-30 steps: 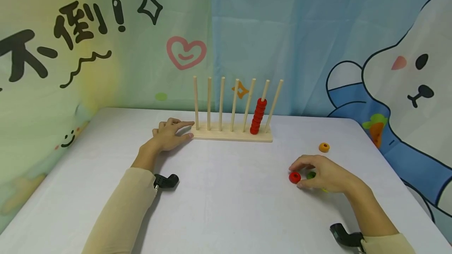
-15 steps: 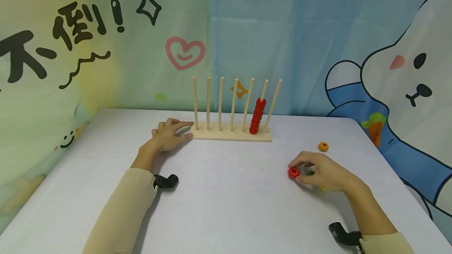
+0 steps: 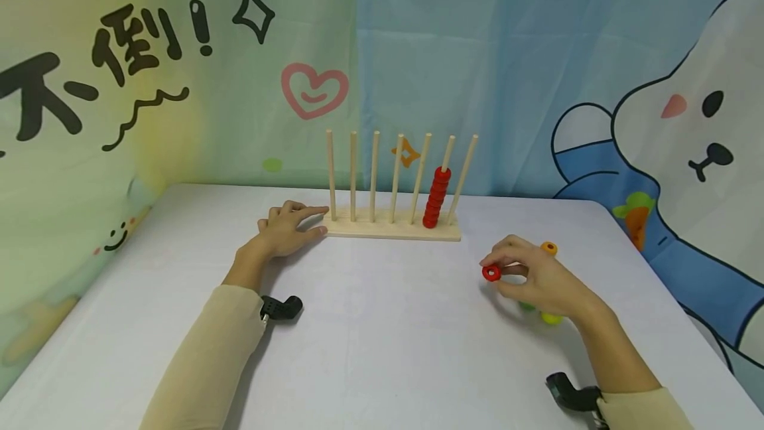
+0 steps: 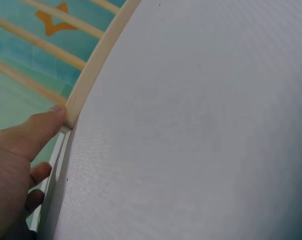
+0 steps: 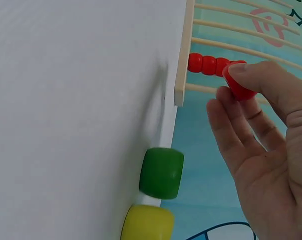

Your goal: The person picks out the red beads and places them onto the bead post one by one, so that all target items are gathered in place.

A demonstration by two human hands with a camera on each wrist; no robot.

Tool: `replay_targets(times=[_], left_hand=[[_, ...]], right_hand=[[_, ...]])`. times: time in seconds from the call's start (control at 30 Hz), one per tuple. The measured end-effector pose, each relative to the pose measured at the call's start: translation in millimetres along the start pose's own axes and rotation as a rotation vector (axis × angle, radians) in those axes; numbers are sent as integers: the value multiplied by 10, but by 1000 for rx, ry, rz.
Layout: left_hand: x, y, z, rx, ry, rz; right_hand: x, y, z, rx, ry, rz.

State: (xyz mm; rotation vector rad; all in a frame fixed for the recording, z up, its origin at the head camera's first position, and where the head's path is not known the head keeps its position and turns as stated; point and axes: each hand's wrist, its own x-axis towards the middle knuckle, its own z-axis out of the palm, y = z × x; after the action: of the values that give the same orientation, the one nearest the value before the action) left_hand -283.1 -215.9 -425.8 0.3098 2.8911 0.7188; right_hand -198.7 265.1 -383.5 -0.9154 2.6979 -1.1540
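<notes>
My right hand pinches a red bead between thumb and fingers, just above the white table. In the right wrist view, the pinched bead overlaps part of a row of red beads on a peg. My left hand touches the left end of a wooden peg rack, index finger extended and thumb at the near corner. In the left wrist view, its thumb rests against the base end. The rack has several upright pegs; one carries a stack of red beads, the others are bare.
Behind my right hand lies an orange bead, partly covered. A green bead and a yellow bead sit on the table below that hand. A printed cloth hangs behind the table.
My right hand has lifted the red bead from the table and moved it slightly away from me and to the left. The green and yellow beads show more. The left hand stays at the rack.
</notes>
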Motion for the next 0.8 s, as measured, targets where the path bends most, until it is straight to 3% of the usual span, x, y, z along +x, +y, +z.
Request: replay_targets(times=[0.8], left_hand=[[-3,9,-19,-1,0,3]], right_hand=[[280,-172,33,23,121,-35]])
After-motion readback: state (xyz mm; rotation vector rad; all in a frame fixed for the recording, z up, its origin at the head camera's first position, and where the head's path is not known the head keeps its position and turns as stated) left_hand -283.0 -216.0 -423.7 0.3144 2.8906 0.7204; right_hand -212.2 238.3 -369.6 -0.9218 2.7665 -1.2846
